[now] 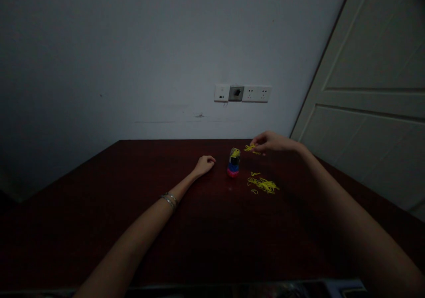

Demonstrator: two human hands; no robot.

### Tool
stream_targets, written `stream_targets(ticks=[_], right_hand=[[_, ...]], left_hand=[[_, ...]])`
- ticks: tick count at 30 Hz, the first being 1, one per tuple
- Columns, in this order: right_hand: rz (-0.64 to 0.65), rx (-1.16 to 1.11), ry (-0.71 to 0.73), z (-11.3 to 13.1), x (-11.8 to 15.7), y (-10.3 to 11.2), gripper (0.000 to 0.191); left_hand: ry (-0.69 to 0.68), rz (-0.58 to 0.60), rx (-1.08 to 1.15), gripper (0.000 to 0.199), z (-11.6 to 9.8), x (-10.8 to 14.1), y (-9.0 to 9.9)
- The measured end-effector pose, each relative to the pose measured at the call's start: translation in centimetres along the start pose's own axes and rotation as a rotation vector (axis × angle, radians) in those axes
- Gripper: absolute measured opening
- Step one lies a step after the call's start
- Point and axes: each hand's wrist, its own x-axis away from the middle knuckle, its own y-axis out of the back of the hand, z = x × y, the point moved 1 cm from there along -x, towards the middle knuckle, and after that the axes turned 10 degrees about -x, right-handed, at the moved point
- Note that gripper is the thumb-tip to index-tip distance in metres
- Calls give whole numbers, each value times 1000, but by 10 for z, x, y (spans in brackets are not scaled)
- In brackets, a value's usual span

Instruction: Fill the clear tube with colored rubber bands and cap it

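Observation:
A small clear jar [234, 162] stands upright on the dark red table, with pink, blue, black and yellow layers inside from bottom to top. Above the table, to the right of the jar's top, my right hand [265, 142] pinches a clump of yellow rubber bands [249, 148] that dangles from the fingertips. A loose pile of yellow rubber bands [264, 185] lies to the right of the jar, a few strays beside it. My left hand [204, 165] rests on the table left of the jar, fingers curled in and apart from the jar, with nothing visible in them.
The dark red table [199, 236] runs back to a pale wall [149, 59]. A row of sockets and switches [256, 94] sits on the wall above the table's back edge. At the right stands a white panelled door [368, 94]. Some unclear items line the bottom edge.

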Motion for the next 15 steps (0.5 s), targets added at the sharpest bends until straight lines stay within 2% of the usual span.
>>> stream_targets(ticks=[5,10,15], right_hand=[[75,82,5,25,-25,0,23],[173,170,-92,32,-49,-3,14],[241,202,-161,37,-62,-6,18]], left_hand=[[-8,-2,-1,27,0,1,1],[-9,7,-11,27,0,1,1],[-9,4,-24,28,-1,1,1]])
